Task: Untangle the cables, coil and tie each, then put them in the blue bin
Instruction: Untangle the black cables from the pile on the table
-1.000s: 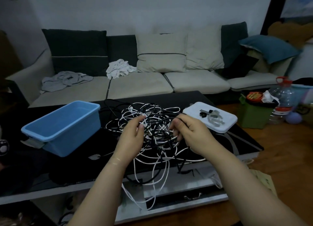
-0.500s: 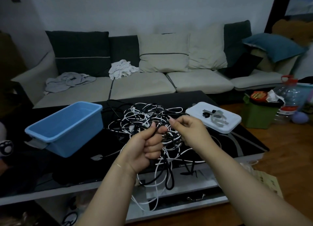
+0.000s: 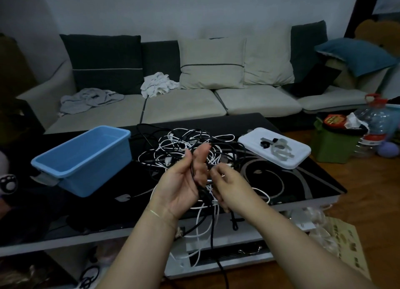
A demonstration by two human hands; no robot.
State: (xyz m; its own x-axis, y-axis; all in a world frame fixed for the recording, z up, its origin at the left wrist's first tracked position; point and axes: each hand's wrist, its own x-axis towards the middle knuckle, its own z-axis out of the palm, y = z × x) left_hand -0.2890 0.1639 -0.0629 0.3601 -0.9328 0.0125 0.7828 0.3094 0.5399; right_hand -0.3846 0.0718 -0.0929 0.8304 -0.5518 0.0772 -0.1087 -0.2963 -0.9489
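Observation:
A tangle of black and white cables (image 3: 186, 143) lies on the black glass table (image 3: 303, 180), with several strands hanging over its front edge. My left hand (image 3: 181, 180) is raised palm up over the tangle, fingers straightened, and a black cable runs down across the palm between thumb and fingers. My right hand (image 3: 227, 182) is just to its right, fingers curled and pinching strands of the tangle. The empty blue bin (image 3: 65, 174) stands on the table to the left. At the right a white lid (image 3: 255, 141) carries several cable ties (image 3: 279, 148).
A sofa (image 3: 184, 106) with cushions and crumpled cloths runs behind the table. On the wooden floor at right are a green box (image 3: 333, 148), a large water bottle (image 3: 376, 119) and a printed paper (image 3: 346, 245). A lower shelf sits under the table front.
My left hand has opened from a fist around the cables to a palm-up spread. My right hand has dropped lower and closer to me, still holding strands.

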